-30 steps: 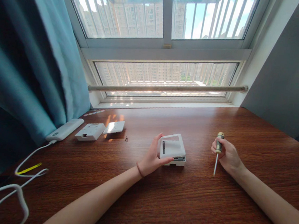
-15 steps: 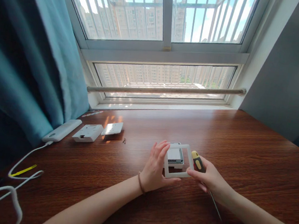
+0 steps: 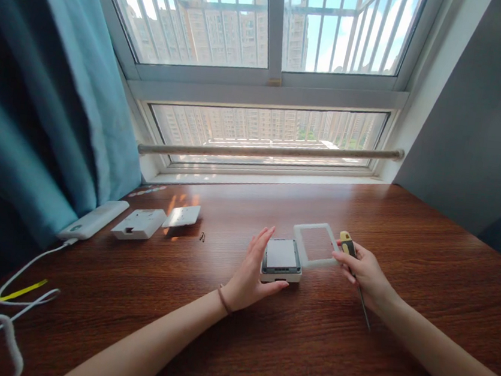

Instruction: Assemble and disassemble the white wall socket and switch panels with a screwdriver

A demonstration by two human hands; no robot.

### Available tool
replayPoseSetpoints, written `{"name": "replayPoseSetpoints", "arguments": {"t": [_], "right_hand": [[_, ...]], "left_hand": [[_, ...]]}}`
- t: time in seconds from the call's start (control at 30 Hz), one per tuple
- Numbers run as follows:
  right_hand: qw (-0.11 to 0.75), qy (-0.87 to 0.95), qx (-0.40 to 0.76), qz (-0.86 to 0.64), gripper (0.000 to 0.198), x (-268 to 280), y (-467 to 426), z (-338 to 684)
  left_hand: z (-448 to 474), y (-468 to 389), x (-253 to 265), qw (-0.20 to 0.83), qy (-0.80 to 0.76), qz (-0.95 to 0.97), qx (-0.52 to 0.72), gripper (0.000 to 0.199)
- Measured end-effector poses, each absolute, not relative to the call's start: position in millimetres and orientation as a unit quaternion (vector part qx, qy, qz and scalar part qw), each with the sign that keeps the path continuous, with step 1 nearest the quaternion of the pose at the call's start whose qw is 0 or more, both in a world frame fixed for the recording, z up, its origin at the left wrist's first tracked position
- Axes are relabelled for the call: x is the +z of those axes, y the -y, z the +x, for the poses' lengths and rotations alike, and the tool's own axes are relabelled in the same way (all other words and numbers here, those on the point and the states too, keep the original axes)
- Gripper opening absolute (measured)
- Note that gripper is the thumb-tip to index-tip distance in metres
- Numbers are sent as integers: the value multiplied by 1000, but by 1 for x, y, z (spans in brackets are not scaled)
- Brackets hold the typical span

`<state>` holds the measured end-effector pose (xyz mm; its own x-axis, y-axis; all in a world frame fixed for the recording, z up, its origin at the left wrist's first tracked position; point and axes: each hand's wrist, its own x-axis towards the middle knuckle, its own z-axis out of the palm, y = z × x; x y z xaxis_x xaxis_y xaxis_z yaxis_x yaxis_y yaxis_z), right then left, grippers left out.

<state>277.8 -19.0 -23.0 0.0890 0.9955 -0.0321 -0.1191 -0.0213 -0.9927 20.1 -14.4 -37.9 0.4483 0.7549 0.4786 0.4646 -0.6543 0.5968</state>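
My right hand (image 3: pixel 361 268) is closed on a white square frame (image 3: pixel 314 262), pinched at its right edge. The same hand also keeps hold of a screwdriver (image 3: pixel 347 244) with a yellow and black handle, its thin shaft pointing down toward me. The frame is tilted just right of a white wall switch (image 3: pixel 282 254), which lies face up on the table with its grey inner rim showing. Beside the switch's left side my left hand (image 3: pixel 252 276) is open, thumb and fingers spread around its near left corner; whether they touch it I cannot tell.
Left on the brown wooden table (image 3: pixel 224 342) lie a white box-like housing (image 3: pixel 140 224), a white plate (image 3: pixel 182 216) and small dark screws (image 3: pixel 202 237). A white power bank (image 3: pixel 93 219) with a white cable and a yellow strip (image 3: pixel 24 291) lies by the blue curtain (image 3: pixel 65 70).
The white frame has left my left hand and moved up and right with my right hand, off the front of the switch. My left hand has opened beside the switch.
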Motion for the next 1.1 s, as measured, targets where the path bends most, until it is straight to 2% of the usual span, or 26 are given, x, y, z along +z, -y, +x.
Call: {"name": "replayPoseSetpoints", "arguments": {"t": [0.07,0.2,0.37,0.53,0.83,1.1], "right_hand": [[574,421,448,-540,29,-27,-1,300],[588,398,391,-586,20,-38,-33,347],[566,394,332,-644,18,-54,-46,371],[494,423,266,-712,12,-63,-48,373],[331,480,171,-794,13,-50,-46,378],[284,501,146,-804,10,-39,-40,370]], "left_hand": [[17,9,-40,213,-387,808,389,87],[12,-2,-46,272,-428,771,386,75],[11,-6,-50,311,-442,765,351,66],[12,-5,-48,305,-436,772,348,63],[13,0,-43,293,-422,787,342,56],[12,0,-39,270,-407,811,322,53]]}}
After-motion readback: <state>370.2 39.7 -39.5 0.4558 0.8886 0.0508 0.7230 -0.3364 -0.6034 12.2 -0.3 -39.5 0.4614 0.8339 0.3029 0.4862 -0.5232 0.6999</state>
